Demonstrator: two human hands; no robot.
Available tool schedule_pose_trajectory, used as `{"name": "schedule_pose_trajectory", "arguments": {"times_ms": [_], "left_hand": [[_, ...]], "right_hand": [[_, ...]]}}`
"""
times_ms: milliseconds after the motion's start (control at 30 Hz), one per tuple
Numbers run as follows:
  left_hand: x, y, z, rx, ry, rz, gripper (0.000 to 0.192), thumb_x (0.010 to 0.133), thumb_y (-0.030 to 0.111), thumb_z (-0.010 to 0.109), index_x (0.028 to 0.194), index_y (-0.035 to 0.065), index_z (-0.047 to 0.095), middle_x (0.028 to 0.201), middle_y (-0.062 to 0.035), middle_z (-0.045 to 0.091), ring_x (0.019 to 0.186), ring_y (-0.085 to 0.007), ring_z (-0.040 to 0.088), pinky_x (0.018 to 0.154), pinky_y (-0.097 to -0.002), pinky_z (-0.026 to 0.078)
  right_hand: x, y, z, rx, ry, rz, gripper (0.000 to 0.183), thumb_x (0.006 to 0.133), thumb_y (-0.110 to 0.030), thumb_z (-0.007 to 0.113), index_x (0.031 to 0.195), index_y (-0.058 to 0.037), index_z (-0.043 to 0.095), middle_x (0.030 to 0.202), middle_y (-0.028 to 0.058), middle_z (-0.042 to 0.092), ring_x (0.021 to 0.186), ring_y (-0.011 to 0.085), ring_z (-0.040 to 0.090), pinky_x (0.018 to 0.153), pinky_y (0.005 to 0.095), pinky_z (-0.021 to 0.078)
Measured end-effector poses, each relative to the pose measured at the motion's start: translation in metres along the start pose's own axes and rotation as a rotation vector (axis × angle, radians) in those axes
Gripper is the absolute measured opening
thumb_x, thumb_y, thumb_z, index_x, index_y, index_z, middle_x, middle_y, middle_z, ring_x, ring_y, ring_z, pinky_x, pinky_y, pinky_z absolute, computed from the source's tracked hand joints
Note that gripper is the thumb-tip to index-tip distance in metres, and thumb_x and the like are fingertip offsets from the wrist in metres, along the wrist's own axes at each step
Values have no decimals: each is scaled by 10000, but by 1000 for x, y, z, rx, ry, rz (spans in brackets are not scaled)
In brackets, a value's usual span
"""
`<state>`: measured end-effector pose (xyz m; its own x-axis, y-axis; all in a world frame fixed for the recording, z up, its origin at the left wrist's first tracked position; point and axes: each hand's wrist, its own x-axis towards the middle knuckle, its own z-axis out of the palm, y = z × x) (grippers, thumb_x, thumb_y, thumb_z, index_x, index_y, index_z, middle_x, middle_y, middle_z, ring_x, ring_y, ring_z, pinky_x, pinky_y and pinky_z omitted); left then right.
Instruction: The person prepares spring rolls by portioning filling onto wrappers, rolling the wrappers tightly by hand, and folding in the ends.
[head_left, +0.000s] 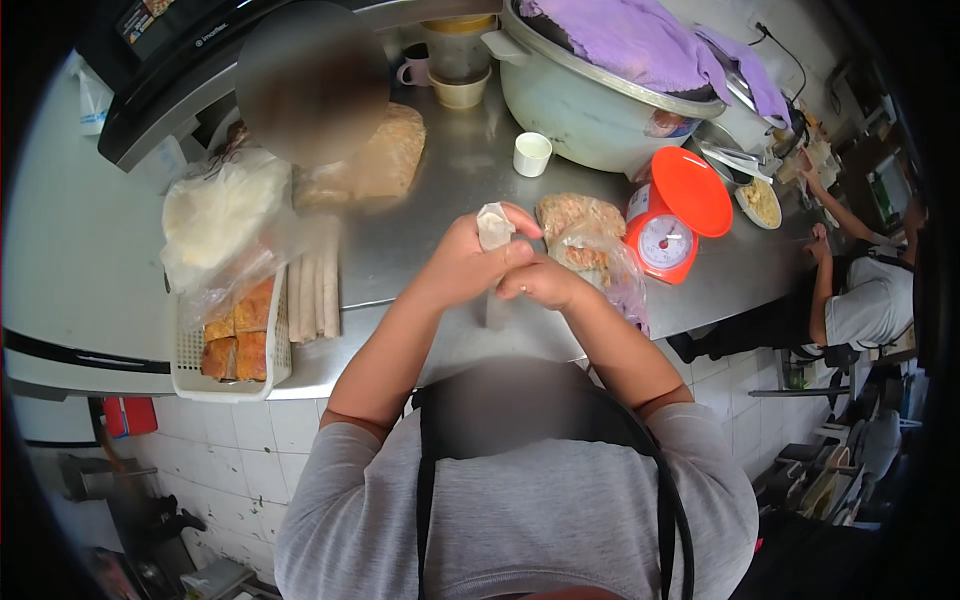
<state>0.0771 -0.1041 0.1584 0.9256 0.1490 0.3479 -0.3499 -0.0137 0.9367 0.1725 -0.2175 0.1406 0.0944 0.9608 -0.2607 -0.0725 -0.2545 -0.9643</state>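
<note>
My left hand (474, 251) is wrapped around a pale roll in a thin wrapper (493, 225); one end pokes out between thumb and index finger. Pressed against it from the right, my right hand (546, 282) has its fingers curled in around the lower part of the same roll. My fingers hide most of the roll. Just right of my hands lies a plastic bag of minced filling (581, 225) with orange bits. Several finished-looking long pale rolls (315, 292) lie side by side to the left. Beyond them is a plastic bag of white wrapper sheets (225, 210).
A white plastic basket (279, 364) holds browned blocks (236, 330) at the front left. An orange dial scale (667, 240) stands right of the filling. Behind are a white cup (532, 156) and a large lidded tub (585, 105). A co-worker (862, 292) stands at right.
</note>
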Motion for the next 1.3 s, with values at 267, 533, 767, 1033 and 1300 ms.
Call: {"name": "schedule_pose_trajectory", "arguments": {"times_ms": [267, 533, 767, 1033, 1300], "left_hand": [[-2, -1, 7, 240, 352, -51, 141, 720, 68, 610, 834, 22, 544, 723, -19, 567, 661, -91, 515, 599, -233, 427], [0, 3, 12, 491, 438, -3, 152, 701, 77, 606, 824, 17, 537, 715, -116, 585, 639, -220, 576, 583, -301, 447], [-4, 5, 15, 537, 422, 10, 153, 715, 127, 601, 800, 20, 532, 684, -122, 570, 603, -251, 556, 551, -314, 435], [-6, 1, 14, 399, 369, -4, 108, 718, 76, 539, 794, 3, 518, 640, -121, 556, 563, -214, 531, 530, -305, 421], [-5, 14, 14, 253, 217, -75, 107, 721, 52, 548, 820, 13, 544, 728, -12, 544, 656, -93, 507, 591, -226, 420]], "right_hand": [[-27, -35, 8, -716, 774, -900, 193, 643, -33, 625, 829, -63, 581, 817, 71, 524, 715, 194, 505, 625, 301, 394], [-8, -32, 19, -956, 877, -1039, 172, 644, -52, 655, 793, -66, 569, 751, 68, 523, 688, 237, 512, 619, 323, 392], [-2, -29, 24, -521, 881, -899, 154, 651, -51, 657, 773, -51, 564, 782, 92, 527, 700, 262, 516, 640, 342, 417], [-8, -23, 18, -743, 762, -915, 172, 649, -83, 653, 801, -62, 574, 856, 80, 507, 786, 254, 499, 689, 343, 393], [-14, -31, 3, -627, 441, -776, 71, 737, -54, 575, 808, -49, 572, 947, 82, 484, 815, 208, 504, 736, 309, 399]]}}
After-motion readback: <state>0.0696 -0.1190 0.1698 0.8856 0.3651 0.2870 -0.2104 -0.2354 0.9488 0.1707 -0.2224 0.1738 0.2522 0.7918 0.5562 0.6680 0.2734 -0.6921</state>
